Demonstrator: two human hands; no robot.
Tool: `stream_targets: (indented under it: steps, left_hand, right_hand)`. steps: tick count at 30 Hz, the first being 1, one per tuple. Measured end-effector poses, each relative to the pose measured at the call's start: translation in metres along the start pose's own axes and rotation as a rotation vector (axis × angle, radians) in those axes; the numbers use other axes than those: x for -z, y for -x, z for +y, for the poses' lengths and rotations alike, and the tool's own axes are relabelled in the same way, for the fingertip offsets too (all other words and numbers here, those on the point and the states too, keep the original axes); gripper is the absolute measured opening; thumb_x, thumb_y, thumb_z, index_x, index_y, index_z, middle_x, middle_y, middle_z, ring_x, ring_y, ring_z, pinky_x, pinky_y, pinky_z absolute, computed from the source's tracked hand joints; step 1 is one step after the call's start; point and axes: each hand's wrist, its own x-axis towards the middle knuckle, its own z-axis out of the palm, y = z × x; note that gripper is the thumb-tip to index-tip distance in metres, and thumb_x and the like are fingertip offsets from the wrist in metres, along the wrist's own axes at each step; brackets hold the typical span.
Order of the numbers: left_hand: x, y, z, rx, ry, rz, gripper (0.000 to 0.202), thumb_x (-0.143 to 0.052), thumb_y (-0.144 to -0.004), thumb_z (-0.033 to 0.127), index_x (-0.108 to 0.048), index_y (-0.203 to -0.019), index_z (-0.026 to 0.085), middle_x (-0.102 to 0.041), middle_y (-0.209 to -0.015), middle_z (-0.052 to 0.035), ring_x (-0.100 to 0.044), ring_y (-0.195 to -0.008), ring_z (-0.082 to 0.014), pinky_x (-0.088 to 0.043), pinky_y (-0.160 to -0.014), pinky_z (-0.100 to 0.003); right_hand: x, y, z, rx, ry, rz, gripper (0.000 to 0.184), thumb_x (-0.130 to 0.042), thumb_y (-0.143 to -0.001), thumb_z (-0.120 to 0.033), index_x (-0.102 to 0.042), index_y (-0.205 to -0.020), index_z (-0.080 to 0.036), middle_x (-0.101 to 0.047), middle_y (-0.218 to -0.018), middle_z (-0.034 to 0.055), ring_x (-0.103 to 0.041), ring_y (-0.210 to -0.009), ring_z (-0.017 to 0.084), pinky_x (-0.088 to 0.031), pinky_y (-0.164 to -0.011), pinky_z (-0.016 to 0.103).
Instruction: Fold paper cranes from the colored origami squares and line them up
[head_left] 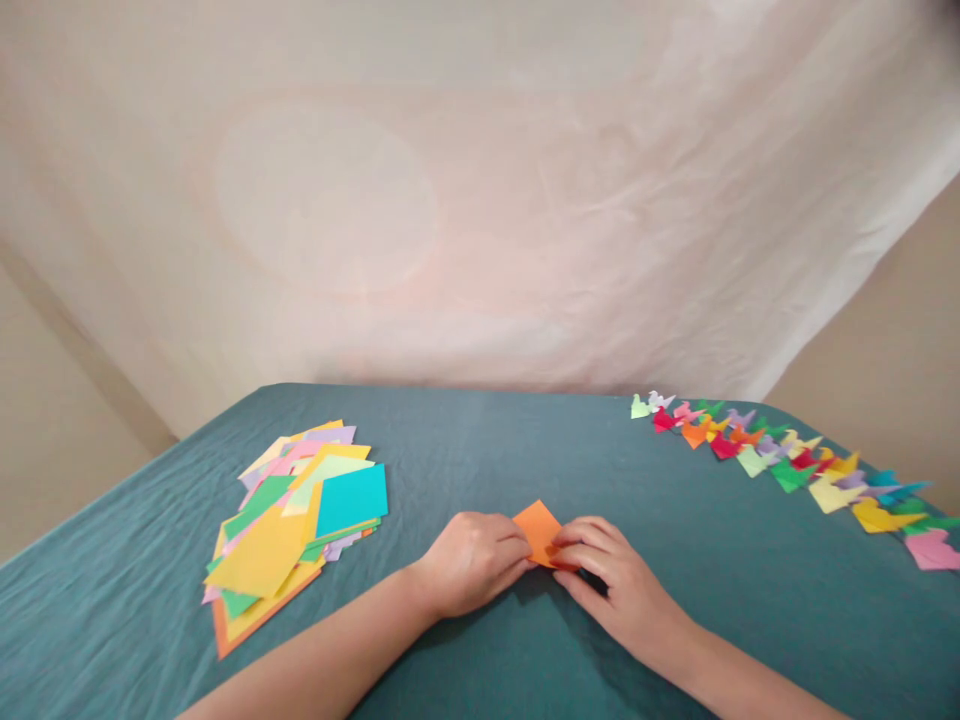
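Note:
A small orange origami paper (538, 530), shaped like a diamond, is held between my two hands near the front middle of the table. My left hand (480, 562) grips its left corner, with the fingers bent together and the thumb hidden. On the other side my right hand (611, 572) pinches the lower right edge between thumb and fingers. The fingers partly cover the paper's lower edges, so its folds there cannot be made out.
A loose pile of coloured paper sheets (262, 555) lies to the left on the teal tablecloth (465, 440). Several small folded paper birds (795, 475) stand in rows along the right side. A pale cloth (495, 230) hangs behind the table.

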Motion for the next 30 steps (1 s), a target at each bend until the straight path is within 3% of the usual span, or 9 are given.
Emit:
stream_targets:
  steps: [6,12,15,21,25,30]
  left_hand:
    - [0.0,0.0,0.0,0.041,0.013,0.0,0.03,-0.033,-0.094,0.027,-0.061,-0.097,0.018,-0.064,-0.089,-0.0066,-0.059,-0.082,-0.0155,-0.045,-0.073,-0.025]
    - [-0.003,-0.001,-0.004,0.216,0.134,0.07,0.028,-0.035,-0.094,0.027,-0.053,-0.114,0.019,-0.064,-0.097,-0.0052,-0.06,-0.086,-0.0161,-0.046,-0.078,-0.026]
    - [-0.003,-0.003,-0.005,0.267,0.189,0.101,0.027,-0.036,-0.093,0.026,-0.053,-0.114,0.021,-0.063,-0.098,-0.0039,-0.06,-0.087,-0.0154,-0.046,-0.079,-0.026]
    - [-0.001,-0.005,-0.004,0.247,0.13,0.168,0.026,-0.038,-0.092,0.023,-0.054,-0.112,0.02,-0.057,-0.109,-0.0073,-0.056,-0.098,-0.0168,-0.045,-0.087,-0.03]
    - [0.001,-0.007,0.012,0.155,-0.025,0.058,0.03,-0.043,-0.09,0.03,-0.05,-0.117,0.02,-0.052,-0.122,-0.0091,-0.044,-0.117,-0.023,-0.037,-0.099,-0.04]
    - [-0.002,-0.005,0.029,0.172,-0.028,-0.085,0.062,-0.043,-0.086,0.05,-0.029,-0.136,0.015,-0.032,-0.142,-0.0116,-0.023,-0.132,-0.0248,-0.023,-0.108,-0.042]
  right_hand:
    - [0.0,-0.002,0.003,-0.092,-0.035,-0.003,0.017,-0.045,-0.089,-0.026,-0.061,-0.085,-0.023,-0.062,-0.085,0.0031,-0.054,-0.085,0.019,-0.042,-0.079,0.035]
    - [0.004,-0.013,0.005,-0.166,-0.156,0.023,0.021,-0.041,-0.088,-0.024,-0.06,-0.081,-0.021,-0.057,-0.1,0.006,-0.055,-0.089,0.018,-0.043,-0.08,0.031]
    - [0.007,-0.023,0.01,-0.194,-0.179,-0.037,0.024,-0.041,-0.087,-0.024,-0.058,-0.071,-0.02,-0.057,-0.091,0.0048,-0.056,-0.08,0.016,-0.044,-0.074,0.029]
    - [0.003,-0.033,0.025,-0.236,-0.14,-0.026,0.024,-0.044,-0.085,-0.027,-0.058,-0.066,-0.019,-0.057,-0.082,0.0043,-0.054,-0.073,0.016,-0.043,-0.068,0.029]
    - [-0.002,-0.031,0.034,-0.222,-0.098,0.03,0.022,-0.046,-0.084,-0.028,-0.058,-0.067,-0.02,-0.057,-0.087,0.0057,-0.053,-0.084,0.019,-0.042,-0.078,0.034]
    - [-0.007,-0.029,0.041,-0.191,-0.013,0.065,0.019,-0.047,-0.084,-0.028,-0.06,-0.071,-0.021,-0.057,-0.09,0.0057,-0.051,-0.087,0.02,-0.041,-0.081,0.036]
